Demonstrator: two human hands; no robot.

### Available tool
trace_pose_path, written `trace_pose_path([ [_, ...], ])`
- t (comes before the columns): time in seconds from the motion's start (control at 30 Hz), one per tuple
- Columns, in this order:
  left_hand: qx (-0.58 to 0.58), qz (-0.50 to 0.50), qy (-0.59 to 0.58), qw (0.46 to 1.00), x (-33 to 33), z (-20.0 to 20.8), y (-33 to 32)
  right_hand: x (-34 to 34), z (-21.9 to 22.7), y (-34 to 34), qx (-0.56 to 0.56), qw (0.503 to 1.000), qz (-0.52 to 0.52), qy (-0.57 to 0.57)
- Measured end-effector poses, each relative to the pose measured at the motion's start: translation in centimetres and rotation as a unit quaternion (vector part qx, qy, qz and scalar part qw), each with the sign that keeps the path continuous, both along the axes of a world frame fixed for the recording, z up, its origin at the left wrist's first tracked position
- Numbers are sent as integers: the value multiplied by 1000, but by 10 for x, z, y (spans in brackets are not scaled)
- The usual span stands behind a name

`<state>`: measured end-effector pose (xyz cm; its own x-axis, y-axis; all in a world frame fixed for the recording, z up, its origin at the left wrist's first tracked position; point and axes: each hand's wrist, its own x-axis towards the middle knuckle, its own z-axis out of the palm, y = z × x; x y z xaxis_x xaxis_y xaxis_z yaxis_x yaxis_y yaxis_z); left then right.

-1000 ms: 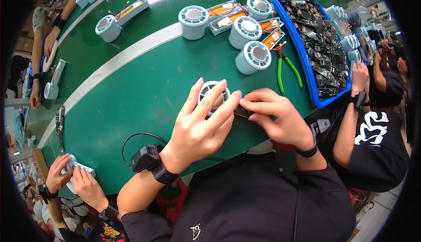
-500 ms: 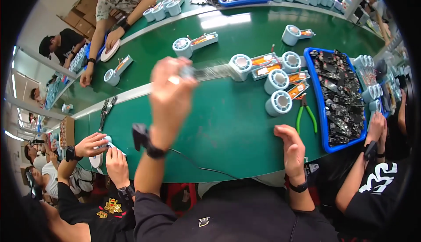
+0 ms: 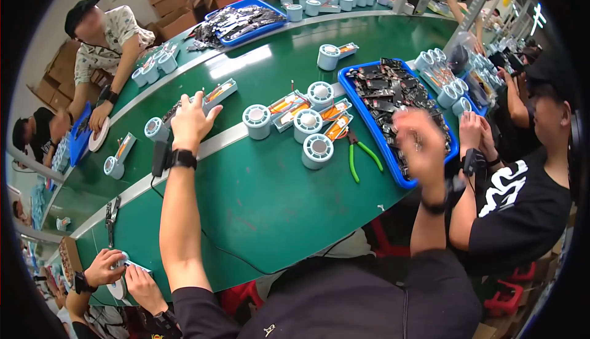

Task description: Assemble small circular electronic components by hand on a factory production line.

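My left hand (image 3: 192, 121) reaches over the far green strip with its fingers spread. Just left of it stands a pale-blue round fan-like unit (image 3: 157, 129), whose dark handle part runs behind my fingers. Beyond the hand, another unit's pale-blue handle housing (image 3: 221, 92) shows, its round end covered by my hand. My right hand (image 3: 421, 145), smeared by motion, is over the right side of a blue tray (image 3: 405, 183) heaped with dark circuit boards (image 3: 387, 93). Whether its fingers hold anything cannot be made out.
Several pale-blue units (image 3: 318, 151) with orange parts stand mid-table, beside green-handled pliers (image 3: 362, 156). A black cable (image 3: 224, 253) crosses the near bench. A co-worker's hands (image 3: 126, 277) work at the left; another's (image 3: 476, 131) are right of the tray. Another blue tray (image 3: 252, 23) lies far off.
The view has swung right. My left hand has set a pale-blue unit down on the far strip and spread its fingers. My right hand has moved from the bench's near edge to over the board tray.
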<state>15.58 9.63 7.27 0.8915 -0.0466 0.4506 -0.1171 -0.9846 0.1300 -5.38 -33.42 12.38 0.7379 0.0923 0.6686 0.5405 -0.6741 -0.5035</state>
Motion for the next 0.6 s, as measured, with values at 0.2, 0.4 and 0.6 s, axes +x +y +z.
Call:
trace_pose_path([
  [0.2, -68, 11, 120, 990, -37, 45, -9, 64, 45, -81, 108, 984, -121, 80],
  [0.4, -167, -446, 218, 852, -128, 75, -35, 140, -6, -55, -120, 990, -26, 66],
  [0.6, 16, -455, 147, 878, -185, 28, -67, 177, -33, -39, -303, 950, -61, 38],
])
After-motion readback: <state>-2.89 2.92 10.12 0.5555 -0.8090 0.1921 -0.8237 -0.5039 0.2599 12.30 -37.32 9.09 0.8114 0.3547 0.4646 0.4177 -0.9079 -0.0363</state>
